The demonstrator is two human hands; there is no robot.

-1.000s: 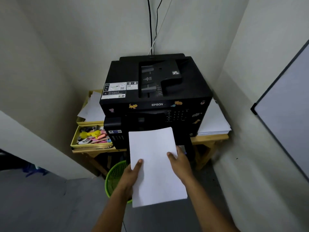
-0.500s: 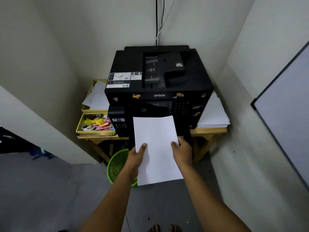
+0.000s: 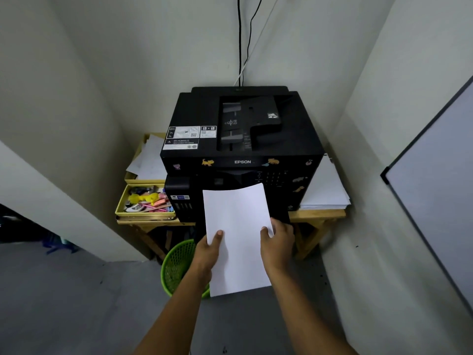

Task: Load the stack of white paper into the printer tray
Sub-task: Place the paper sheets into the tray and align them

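A black Epson printer [image 3: 238,139] stands on a wooden table in the corner. I hold the stack of white paper [image 3: 236,226] flat in front of its lower face, long side pointing at the printer. My left hand [image 3: 208,249] grips the paper's left edge, thumb on top. My right hand [image 3: 277,238] grips the right edge, thumb on top. The paper's far edge overlaps the printer's front below the control panel. The paper and my hands hide the tray itself.
A wooden table [image 3: 317,213] carries the printer. Another pile of white sheets [image 3: 323,190] lies to the printer's right. Yellow trays [image 3: 120,210] with stationery and loose papers sit to its left. A green mesh bin [image 3: 179,262] stands on the floor underneath. Walls close in on both sides.
The paper has travelled forward towards the printer's front, and both hands went with it. My view has risen and pulled back a little.
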